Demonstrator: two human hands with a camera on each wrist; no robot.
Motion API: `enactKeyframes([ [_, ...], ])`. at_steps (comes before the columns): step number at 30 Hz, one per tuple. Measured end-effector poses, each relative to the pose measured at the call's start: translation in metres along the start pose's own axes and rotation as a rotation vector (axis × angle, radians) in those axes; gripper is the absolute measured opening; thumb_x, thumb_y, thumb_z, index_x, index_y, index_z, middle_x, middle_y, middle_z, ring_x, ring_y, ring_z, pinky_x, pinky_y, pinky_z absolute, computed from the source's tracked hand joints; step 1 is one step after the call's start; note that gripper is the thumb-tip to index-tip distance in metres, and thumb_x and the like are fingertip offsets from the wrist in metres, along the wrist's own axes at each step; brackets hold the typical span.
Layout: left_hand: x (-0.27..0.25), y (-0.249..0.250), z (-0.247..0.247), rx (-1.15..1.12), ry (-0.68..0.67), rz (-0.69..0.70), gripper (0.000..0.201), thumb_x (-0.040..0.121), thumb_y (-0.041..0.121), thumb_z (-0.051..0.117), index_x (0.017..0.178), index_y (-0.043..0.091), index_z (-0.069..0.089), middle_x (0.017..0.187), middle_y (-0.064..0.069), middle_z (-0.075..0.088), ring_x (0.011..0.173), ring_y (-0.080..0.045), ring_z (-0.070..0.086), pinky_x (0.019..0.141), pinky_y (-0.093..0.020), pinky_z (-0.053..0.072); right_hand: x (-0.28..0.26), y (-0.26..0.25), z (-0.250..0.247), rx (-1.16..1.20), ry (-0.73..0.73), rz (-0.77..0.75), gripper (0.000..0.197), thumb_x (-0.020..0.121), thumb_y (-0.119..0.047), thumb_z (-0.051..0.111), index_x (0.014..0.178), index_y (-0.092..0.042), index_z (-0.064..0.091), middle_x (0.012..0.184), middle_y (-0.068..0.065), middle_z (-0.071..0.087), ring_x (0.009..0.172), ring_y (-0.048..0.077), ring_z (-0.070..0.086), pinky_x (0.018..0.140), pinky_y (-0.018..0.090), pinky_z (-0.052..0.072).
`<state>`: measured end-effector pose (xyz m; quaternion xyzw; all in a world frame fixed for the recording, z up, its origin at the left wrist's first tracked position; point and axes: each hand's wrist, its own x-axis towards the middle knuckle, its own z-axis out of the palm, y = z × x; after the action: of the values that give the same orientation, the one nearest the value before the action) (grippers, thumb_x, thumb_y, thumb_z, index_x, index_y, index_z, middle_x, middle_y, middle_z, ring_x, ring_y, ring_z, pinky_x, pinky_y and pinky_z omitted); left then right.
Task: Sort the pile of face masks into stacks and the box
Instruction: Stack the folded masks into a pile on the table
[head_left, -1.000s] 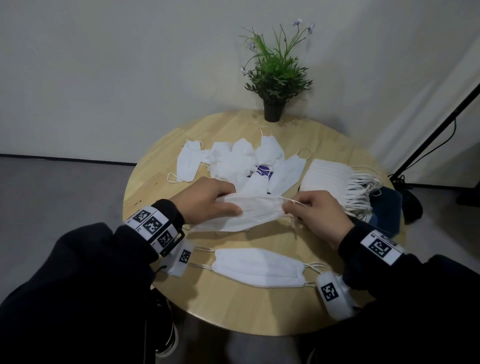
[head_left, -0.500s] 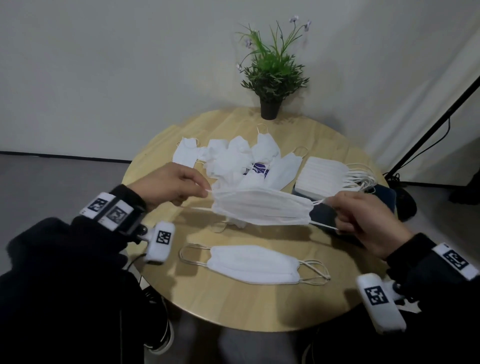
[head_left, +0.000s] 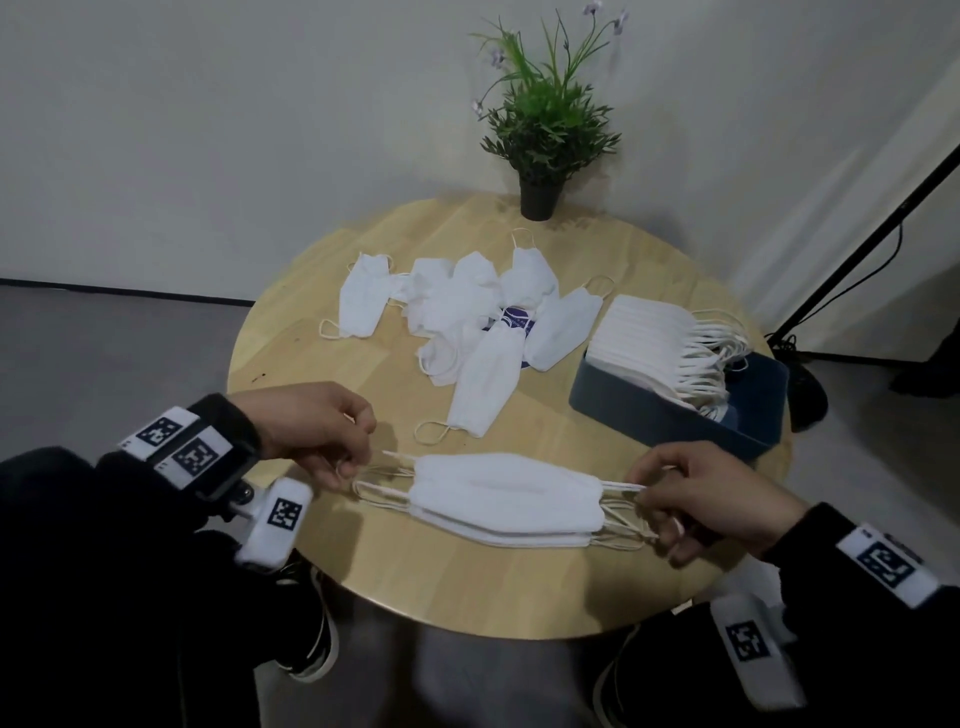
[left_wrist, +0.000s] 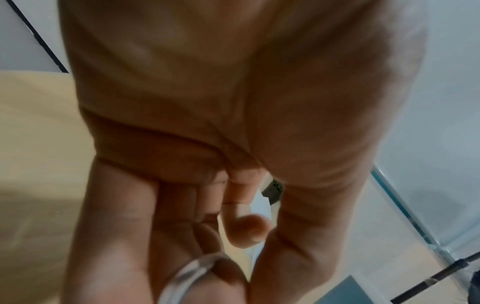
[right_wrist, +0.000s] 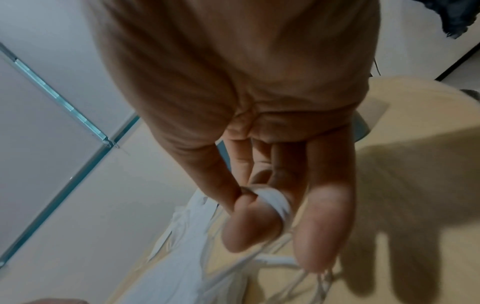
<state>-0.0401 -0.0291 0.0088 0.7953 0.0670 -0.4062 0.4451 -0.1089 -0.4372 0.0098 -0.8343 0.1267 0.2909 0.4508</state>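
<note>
My left hand (head_left: 317, 431) and right hand (head_left: 711, 493) each pinch an ear loop of the top mask (head_left: 506, 491); I should lay it flat and straight on the near stack (head_left: 519, 535).

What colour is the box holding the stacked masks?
Dark blue. The box shows best in the head view, at the table's right edge.

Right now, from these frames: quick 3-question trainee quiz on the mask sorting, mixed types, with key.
1. True or false: the blue box already holds a stack of white masks.
2. What does each hand pinch? A) mask bodies B) ear loops C) the box rim
3. Where does the mask stretched between the left hand and right hand sit relative to the front stack?

Key: 1 true. 2 B. 3 On top of it, near the table front edge.
</note>
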Motion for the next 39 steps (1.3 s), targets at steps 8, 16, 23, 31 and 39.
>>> enactKeyframes([
  [8,0.014,-0.004,0.02,0.08,0.027,-0.013,0.017,0.088,-0.002,0.07,0.083,0.008,0.057,0.072,-0.021,0.066,0.064,-0.03,0.063,0.064,-0.038,0.062,0.003,-0.007,0.015,-0.008,-0.023,0.057,0.013,0.091,-0.002,0.071,0.103,-0.001,0.069,0.066,0.016,0.065,0.061,0.028,0.068,0.05,0.04,0.059],
  [16,0.009,0.014,0.045,0.717,0.306,0.389,0.036,0.074,0.055,0.08,0.099,0.036,0.061,0.1,0.015,0.062,0.091,-0.006,0.061,0.08,-0.034,0.054,0.017,-0.021,0.025,-0.383,0.199,-0.378,0.028,0.073,-0.026,0.089,0.097,-0.03,0.074,0.091,-0.011,0.076,0.08,-0.008,0.066,0.071,0.007,0.048],
  [23,0.038,-0.001,0.1,1.014,0.133,0.561,0.107,0.07,0.062,0.077,0.157,0.034,0.021,0.144,0.007,0.042,0.13,-0.017,0.042,0.106,-0.04,0.044,0.044,-0.011,0.041,-0.812,0.085,-0.219,0.042,0.081,-0.009,0.067,0.115,-0.033,0.06,0.092,-0.013,0.055,0.087,0.011,0.055,0.067,0.02,0.041],
  [31,0.045,-0.003,0.097,0.983,0.159,0.557,0.082,0.065,0.054,0.076,0.139,0.032,0.048,0.12,0.012,0.046,0.112,-0.013,0.048,0.093,-0.04,0.052,0.046,-0.004,0.009,-0.655,0.103,-0.085,0.036,0.071,-0.002,0.078,0.091,-0.031,0.066,0.093,-0.004,0.069,0.082,0.012,0.067,0.075,0.027,0.058],
  [39,0.05,0.01,0.105,0.928,0.218,0.53,0.091,0.065,0.054,0.08,0.144,0.027,0.045,0.124,0.008,0.047,0.115,-0.018,0.05,0.094,-0.04,0.05,0.044,-0.022,0.064,-0.767,0.052,-0.473,0.093,0.065,-0.052,0.085,0.146,-0.029,0.046,0.131,-0.009,0.049,0.117,0.011,0.048,0.101,0.03,0.045],
])
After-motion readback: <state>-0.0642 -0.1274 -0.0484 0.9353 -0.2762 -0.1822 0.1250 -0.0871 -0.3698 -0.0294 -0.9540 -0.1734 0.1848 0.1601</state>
